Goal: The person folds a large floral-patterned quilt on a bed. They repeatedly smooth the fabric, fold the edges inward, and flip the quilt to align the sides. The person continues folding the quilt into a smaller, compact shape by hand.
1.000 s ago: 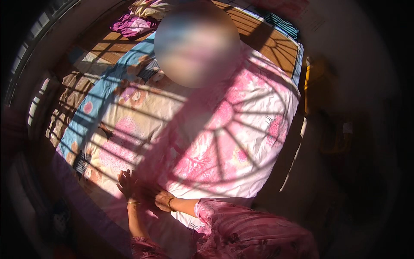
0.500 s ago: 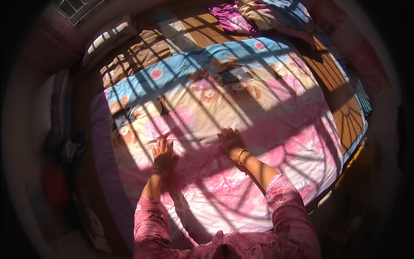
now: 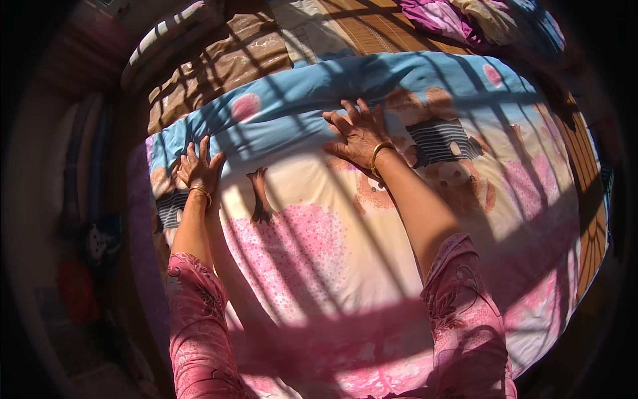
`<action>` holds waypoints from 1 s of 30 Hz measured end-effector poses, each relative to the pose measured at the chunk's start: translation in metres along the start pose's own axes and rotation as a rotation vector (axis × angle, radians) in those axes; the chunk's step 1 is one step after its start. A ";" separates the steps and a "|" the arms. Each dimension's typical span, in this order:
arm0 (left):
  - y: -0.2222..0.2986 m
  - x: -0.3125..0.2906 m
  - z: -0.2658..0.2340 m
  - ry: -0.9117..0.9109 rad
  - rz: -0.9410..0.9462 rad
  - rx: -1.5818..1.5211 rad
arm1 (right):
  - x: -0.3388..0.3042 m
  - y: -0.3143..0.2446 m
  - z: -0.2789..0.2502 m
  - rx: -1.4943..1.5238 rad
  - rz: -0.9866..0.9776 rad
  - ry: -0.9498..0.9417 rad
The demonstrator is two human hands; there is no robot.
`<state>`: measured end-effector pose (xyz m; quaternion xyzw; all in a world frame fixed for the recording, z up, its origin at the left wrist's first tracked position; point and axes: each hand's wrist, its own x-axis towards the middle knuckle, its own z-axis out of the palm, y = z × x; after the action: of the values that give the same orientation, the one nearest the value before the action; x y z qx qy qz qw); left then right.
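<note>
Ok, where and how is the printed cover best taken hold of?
Probably by the far blue edge of the printed cover, reaching over from the near side and pinching it from above. The cover lies spread nearly flat, so its middle offers little to pinch, while that edge looks free and runs just beyond the open left hand and right hand.
</note>
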<state>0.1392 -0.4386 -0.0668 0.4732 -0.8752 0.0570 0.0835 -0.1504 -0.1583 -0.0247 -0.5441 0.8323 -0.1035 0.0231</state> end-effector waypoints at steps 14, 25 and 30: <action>0.103 0.126 -0.011 -0.009 0.382 -0.107 | 0.032 0.005 0.028 -0.028 -0.006 0.212; 0.107 0.060 -0.091 0.239 0.897 -0.443 | 0.018 0.009 -0.008 0.251 0.100 0.218; 0.098 -0.043 -0.154 0.295 0.930 -0.371 | -0.049 0.015 0.001 0.869 0.349 0.347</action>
<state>0.0948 -0.3226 0.0737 -0.0015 -0.9672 -0.0019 0.2541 -0.1444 -0.1081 -0.0325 -0.3116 0.7824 -0.5243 0.1260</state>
